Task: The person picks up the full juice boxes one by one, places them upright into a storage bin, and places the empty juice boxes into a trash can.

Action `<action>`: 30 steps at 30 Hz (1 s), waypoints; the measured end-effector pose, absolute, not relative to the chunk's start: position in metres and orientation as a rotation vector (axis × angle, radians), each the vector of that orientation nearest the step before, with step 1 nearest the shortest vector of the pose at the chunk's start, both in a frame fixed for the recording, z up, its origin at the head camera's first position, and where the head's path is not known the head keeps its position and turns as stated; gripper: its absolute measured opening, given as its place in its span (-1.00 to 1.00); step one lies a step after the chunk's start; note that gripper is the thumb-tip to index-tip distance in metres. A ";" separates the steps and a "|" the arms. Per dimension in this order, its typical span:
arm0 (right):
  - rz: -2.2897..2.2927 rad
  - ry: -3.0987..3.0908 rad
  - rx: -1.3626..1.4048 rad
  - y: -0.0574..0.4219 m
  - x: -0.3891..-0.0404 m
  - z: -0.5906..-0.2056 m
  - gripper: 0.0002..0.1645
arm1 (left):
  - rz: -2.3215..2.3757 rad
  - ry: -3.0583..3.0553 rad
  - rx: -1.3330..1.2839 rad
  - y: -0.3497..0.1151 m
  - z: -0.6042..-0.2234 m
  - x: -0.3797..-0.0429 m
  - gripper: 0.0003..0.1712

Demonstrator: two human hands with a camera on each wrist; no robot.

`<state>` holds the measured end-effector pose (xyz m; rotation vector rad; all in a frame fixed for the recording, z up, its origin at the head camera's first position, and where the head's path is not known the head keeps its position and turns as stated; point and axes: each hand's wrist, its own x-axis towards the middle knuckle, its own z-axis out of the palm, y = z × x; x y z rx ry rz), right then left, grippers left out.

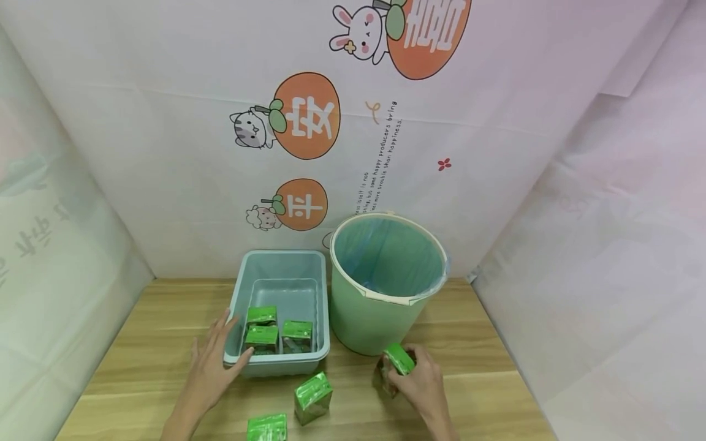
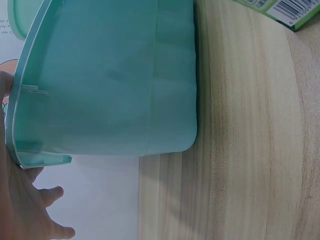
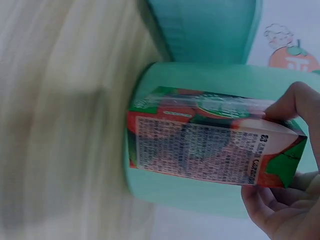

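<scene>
My right hand (image 1: 423, 381) pinches a juice box (image 1: 398, 360) by its upper end, in front of the green bucket (image 1: 364, 321). In the right wrist view this juice box (image 3: 195, 145) shows a red and green side with a block of printed text. My left hand (image 1: 211, 364) rests at the left front corner of a blue-green plastic basin (image 1: 284, 283), fingers spread and thumb near the front rim. Inside the basin stand three green-topped boxes (image 1: 296, 329). On the table before it are another box (image 1: 313, 397) and one (image 1: 267, 427) cut off by the frame's lower edge.
The bucket, lined with a clear bag, stands right against the basin. Both are on a wood-grain table (image 1: 463, 392), close to the white printed cloth (image 1: 193, 153) behind. Cloth walls also close in the left and right sides.
</scene>
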<state>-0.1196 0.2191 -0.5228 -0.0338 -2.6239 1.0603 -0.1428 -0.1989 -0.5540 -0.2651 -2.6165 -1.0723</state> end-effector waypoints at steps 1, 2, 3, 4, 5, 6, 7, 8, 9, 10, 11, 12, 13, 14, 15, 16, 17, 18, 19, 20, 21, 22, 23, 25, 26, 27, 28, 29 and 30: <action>1.061 -2.627 -0.030 0.217 -0.119 -0.519 -0.48 | -1.070 -2.614 -0.266 -0.199 -0.554 -0.143 -0.12; 1.058 -2.631 -0.017 0.216 -0.118 -0.515 -0.48 | -1.069 -2.613 -0.267 -0.199 -0.554 -0.143 -0.12; 1.063 -2.633 -0.011 0.214 -0.118 -0.511 -0.48 | -1.068 -2.611 -0.268 -0.199 -0.554 -0.143 -0.13; 1.063 -2.636 -0.004 0.212 -0.117 -0.507 -0.49 | -1.067 -2.610 -0.270 -0.199 -0.554 -0.143 -0.13; 1.067 -2.638 0.003 0.211 -0.116 -0.503 -0.49 | -1.067 -2.609 -0.271 -0.200 -0.554 -0.143 -0.13; 1.068 -2.639 0.019 0.209 -0.116 -0.499 -0.50 | -1.066 -2.608 -0.271 -0.200 -0.554 -0.143 -0.13; 1.063 -2.639 0.040 0.208 -0.114 -0.495 -0.50 | -1.063 -2.607 -0.270 -0.200 -0.554 -0.143 -0.12; 1.057 -2.638 0.062 0.206 -0.114 -0.491 -0.51 | -1.065 -2.609 -0.269 -0.200 -0.554 -0.143 -0.13; 1.058 -2.636 0.075 0.204 -0.113 -0.487 -0.53 | -1.066 -2.609 -0.268 -0.200 -0.554 -0.143 -0.12; 1.048 -2.630 0.102 0.203 -0.112 -0.483 -0.53 | -1.066 -2.610 -0.267 -0.200 -0.555 -0.143 -0.12; 1.043 -2.620 0.138 0.201 -0.111 -0.479 -0.53 | -1.067 -2.609 -0.266 -0.200 -0.555 -0.143 -0.12; 1.039 -2.608 0.174 0.200 -0.110 -0.474 -0.53 | -1.067 -2.608 -0.265 -0.200 -0.554 -0.143 -0.12; 1.033 -2.598 0.204 0.198 -0.110 -0.470 -0.53 | -1.067 -2.607 -0.264 -0.200 -0.555 -0.143 -0.12; 1.034 -2.586 0.230 0.196 -0.109 -0.466 -0.52 | -1.067 -2.607 -0.263 -0.200 -0.555 -0.143 -0.12; 1.037 -2.572 0.260 0.194 -0.109 -0.462 -0.52 | -1.065 -2.606 -0.263 -0.200 -0.554 -0.143 -0.12; 1.043 -2.558 0.295 0.192 -0.108 -0.457 -0.52 | -1.063 -2.605 -0.263 -0.200 -0.554 -0.143 -0.12; 1.054 -2.545 0.329 0.190 -0.108 -0.453 -0.52 | -1.061 -2.604 -0.264 -0.200 -0.554 -0.142 -0.12; 1.060 -2.533 0.355 0.188 -0.108 -0.450 -0.52 | -1.058 -2.605 -0.265 -0.200 -0.554 -0.142 -0.12; 1.065 -2.522 0.386 0.187 -0.109 -0.446 -0.51 | -1.056 -2.605 -0.265 -0.200 -0.553 -0.142 -0.12; 1.067 -2.510 0.421 0.185 -0.110 -0.443 -0.51 | -1.054 -2.607 -0.266 -0.200 -0.553 -0.142 -0.12; 1.058 -2.499 0.461 0.183 -0.111 -0.440 -0.50 | -1.051 -2.605 -0.268 -0.200 -0.552 -0.142 -0.12; 1.048 -2.491 0.499 0.181 -0.113 -0.437 -0.49 | -1.050 -2.606 -0.269 -0.200 -0.552 -0.142 -0.12; 1.035 -2.482 0.531 0.178 -0.115 -0.435 -0.48 | -1.045 -2.604 -0.273 -0.200 -0.552 -0.142 -0.11; 1.007 -2.473 0.586 0.174 -0.120 -0.430 -0.47 | -1.041 -2.610 -0.274 -0.200 -0.552 -0.142 -0.11; 0.998 -2.471 0.609 0.171 -0.122 -0.427 -0.46 | -1.040 -2.614 -0.276 -0.200 -0.552 -0.142 -0.10; 0.992 -2.470 0.628 0.168 -0.124 -0.425 -0.46 | -1.040 -2.614 -0.276 -0.200 -0.552 -0.142 -0.11; 0.995 -2.470 0.646 0.165 -0.127 -0.423 -0.46 | -1.042 -2.616 -0.274 -0.200 -0.552 -0.142 -0.10; 0.997 -2.470 0.664 0.161 -0.129 -0.421 -0.45 | -1.045 -2.617 -0.273 -0.200 -0.552 -0.142 -0.10; 0.995 -2.468 0.683 0.158 -0.131 -0.420 -0.45 | -1.048 -2.621 -0.269 -0.200 -0.552 -0.141 -0.11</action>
